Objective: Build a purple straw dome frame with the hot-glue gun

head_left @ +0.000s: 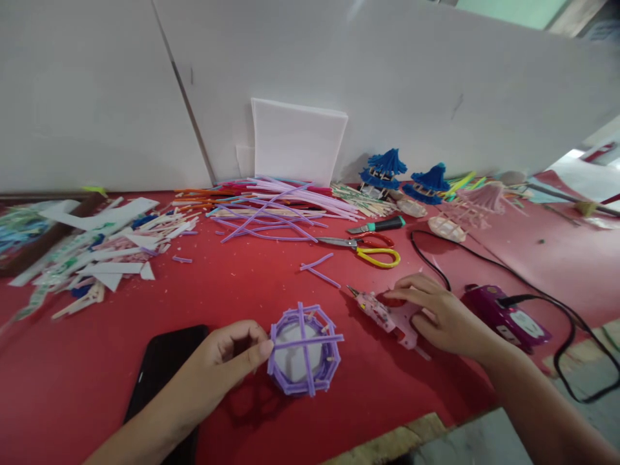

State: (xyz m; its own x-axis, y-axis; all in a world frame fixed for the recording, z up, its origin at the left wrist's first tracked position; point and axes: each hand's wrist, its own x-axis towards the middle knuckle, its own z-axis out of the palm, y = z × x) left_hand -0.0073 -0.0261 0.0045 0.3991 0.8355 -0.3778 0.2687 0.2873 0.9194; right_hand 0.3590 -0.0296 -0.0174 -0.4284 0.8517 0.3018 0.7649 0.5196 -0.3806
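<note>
My left hand (227, 361) pinches the left edge of a small octagonal frame of purple straws (305, 349) with a white base, resting on the red table (242, 290). Two purple straws lie crossed over its top. My right hand (438, 314) lies on a pink glue gun (385, 314) on the table, fingers curled over its body, its nozzle pointing up-left. Two loose purple straw pieces (317, 268) lie just beyond the gun.
A black phone (162, 371) lies under my left forearm. Yellow-handled scissors (365, 248), a green-tipped knife (378, 225), a pile of coloured straws (271, 206), paper scraps (101, 248), blue tasselled models (404, 174), a purple power socket (506, 314) with black cable.
</note>
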